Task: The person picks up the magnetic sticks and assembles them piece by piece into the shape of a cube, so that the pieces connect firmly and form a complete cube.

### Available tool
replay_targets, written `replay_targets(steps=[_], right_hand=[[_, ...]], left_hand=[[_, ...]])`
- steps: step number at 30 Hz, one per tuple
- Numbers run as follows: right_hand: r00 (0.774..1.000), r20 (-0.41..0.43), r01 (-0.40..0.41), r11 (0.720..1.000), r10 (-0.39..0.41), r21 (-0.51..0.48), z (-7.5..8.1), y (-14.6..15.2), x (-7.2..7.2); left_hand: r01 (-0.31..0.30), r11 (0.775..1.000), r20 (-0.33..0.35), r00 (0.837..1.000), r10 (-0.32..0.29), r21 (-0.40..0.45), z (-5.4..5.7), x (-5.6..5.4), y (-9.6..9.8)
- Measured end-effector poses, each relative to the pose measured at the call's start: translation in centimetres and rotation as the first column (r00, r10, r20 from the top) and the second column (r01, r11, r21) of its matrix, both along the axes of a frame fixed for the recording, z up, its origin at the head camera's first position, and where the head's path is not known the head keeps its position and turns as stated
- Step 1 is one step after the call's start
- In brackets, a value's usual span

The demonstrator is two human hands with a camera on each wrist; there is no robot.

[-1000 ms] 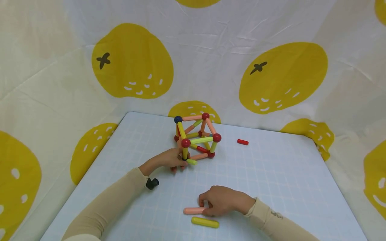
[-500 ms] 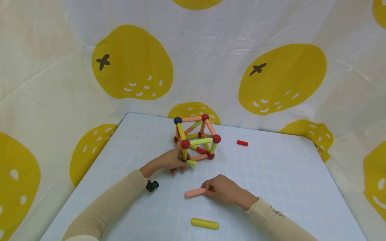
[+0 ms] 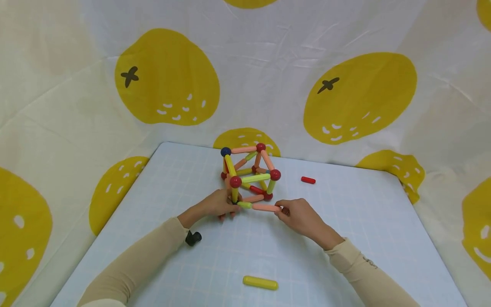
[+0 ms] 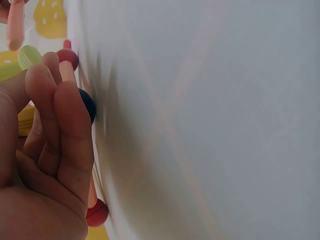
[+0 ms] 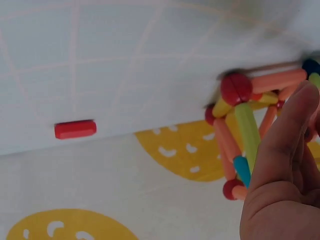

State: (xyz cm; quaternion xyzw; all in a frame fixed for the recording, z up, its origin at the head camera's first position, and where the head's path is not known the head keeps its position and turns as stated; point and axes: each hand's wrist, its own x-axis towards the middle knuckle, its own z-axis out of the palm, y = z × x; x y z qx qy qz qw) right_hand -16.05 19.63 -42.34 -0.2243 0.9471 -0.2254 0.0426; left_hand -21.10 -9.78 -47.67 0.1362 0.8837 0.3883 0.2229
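Note:
A cube-like frame of magnetic building rods and balls stands toward the back of the table. My left hand grips its near-left bottom corner, fingers curled by a dark blue ball they partly hide. From that corner a short light green rod sticks out to the right. My right hand pinches the right end of a pink rod. Its other end lines up with the green rod; the left wrist view shows them very close, and whether they touch I cannot tell.
A yellow rod lies near the front of the table. Right of the frame is a short red rod. White cloth with yellow fruit prints hangs around the back and sides. A black wrist camera sits at my left cuff.
My right hand has lifted the pink rod from beside the yellow one and carried it away from me to the green rod's end. My left hand has stayed at the frame's corner.

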Motion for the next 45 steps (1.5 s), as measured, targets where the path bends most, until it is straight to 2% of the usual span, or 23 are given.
replay_targets(steps=[5, 8, 15, 23, 27, 33, 40, 45], right_hand=[[0.999, -0.037, -0.030, 0.999, 0.030, -0.009, 0.1, -0.5, -0.1], [0.999, -0.049, -0.022, 1.000, 0.021, -0.019, 0.1, -0.7, -0.1], [0.998, -0.043, 0.041, 0.998, -0.043, -0.042, 0.3, -1.2, 0.0], [0.992, -0.006, 0.128, 0.985, -0.129, -0.120, 0.1, -1.3, -0.1], [0.988, 0.044, 0.155, 0.972, -0.149, -0.177, -0.3, -1.3, -0.4], [0.969, 0.154, 0.226, 0.939, -0.191, -0.258, -0.8, -1.1, -1.2], [0.956, 0.190, 0.273, 0.910, -0.222, -0.311, -0.9, -1.9, -2.1], [0.946, 0.203, 0.309, 0.885, -0.251, -0.347, -0.7, -2.4, -2.1]], left_hand=[[0.008, 1.000, -0.005, 1.000, -0.008, 0.023, 0.0, 0.0, -0.1], [-0.006, 1.000, -0.003, 1.000, 0.006, 0.018, -0.1, -0.1, -0.1], [-0.024, 1.000, -0.014, 1.000, 0.024, 0.017, -0.4, 0.1, 0.1], [-0.021, 0.998, -0.014, 1.000, 0.022, 0.052, -0.2, 0.4, 0.0], [-0.026, 0.998, -0.017, 0.999, 0.027, 0.052, -0.2, 0.4, 0.0], [-0.022, 0.996, -0.002, 1.000, 0.022, 0.084, -0.3, 0.2, -0.2], [-0.027, 0.995, 0.006, 1.000, 0.027, 0.097, -0.3, 0.2, -0.6], [-0.021, 0.999, -0.047, 0.999, 0.024, 0.050, -0.3, 0.2, -0.3]])
